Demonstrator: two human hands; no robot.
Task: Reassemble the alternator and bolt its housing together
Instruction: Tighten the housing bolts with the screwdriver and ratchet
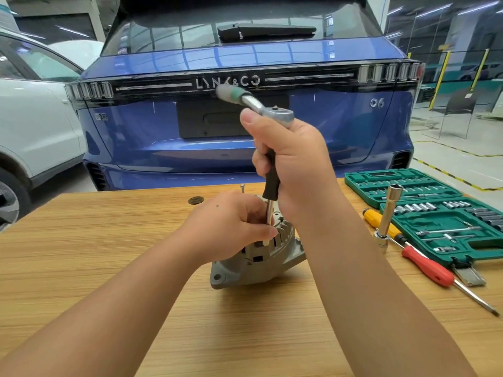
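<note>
A grey alternator (258,263) stands on the wooden table (109,240), partly hidden by my hands. My left hand (231,224) rests on top of it and pinches the lower end of a thin steel extension bar (269,213) that drops into the housing's edge. My right hand (291,161) grips the bar's black sleeve (271,183) just below the ratchet head. The ratchet (261,104) sits on top of the bar, its blurred green handle pointing up and left. A loose bolt (242,188) stands upright behind the alternator.
An open green socket set case (435,210) lies at the right. Beside it are a yellow screwdriver (381,224), a red screwdriver (435,268) and an upright long socket (388,216). A dark round cap (196,200) lies behind. A blue car (245,131) stands past the table's far edge.
</note>
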